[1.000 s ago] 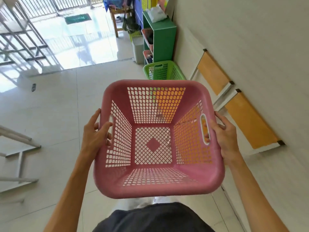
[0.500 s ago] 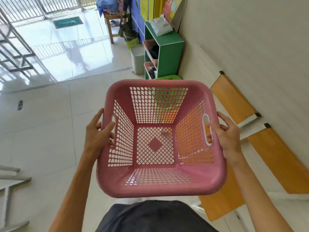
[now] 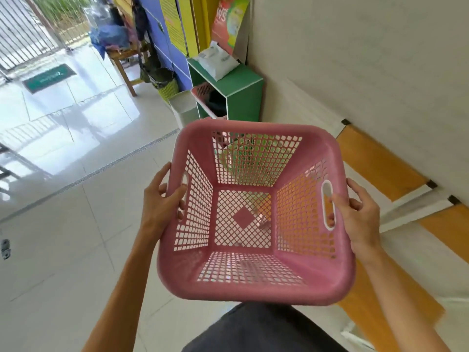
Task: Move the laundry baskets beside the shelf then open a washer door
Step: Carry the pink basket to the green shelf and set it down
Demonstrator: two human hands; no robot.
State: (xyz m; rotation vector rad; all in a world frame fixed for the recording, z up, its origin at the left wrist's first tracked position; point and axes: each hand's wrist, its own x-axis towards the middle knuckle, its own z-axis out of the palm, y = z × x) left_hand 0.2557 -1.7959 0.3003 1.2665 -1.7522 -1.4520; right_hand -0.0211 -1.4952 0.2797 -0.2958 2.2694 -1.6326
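I carry an empty pink laundry basket (image 3: 256, 284) at waist height, its open top toward me. My left hand (image 3: 162, 204) grips its left handle slot and my right hand (image 3: 355, 212) grips the right one. Ahead by the wall stands the green shelf (image 3: 243, 97), holding a pink basket with dark clothes in its upper compartment. A green basket (image 3: 243, 153) shows only through the pink mesh, on the floor in front of the shelf. No washer is in view.
Orange benches (image 3: 380, 163) run along the white wall on the right. A white bin (image 3: 184, 107) and a lime bin (image 3: 167, 88) stand left of the shelf, with a wooden table (image 3: 121, 59) beyond. Tiled floor stretches to the left.
I have walked closer to the green shelf with the pink basket. The green basket, earlier seen above the rim, is now hidden behind it.
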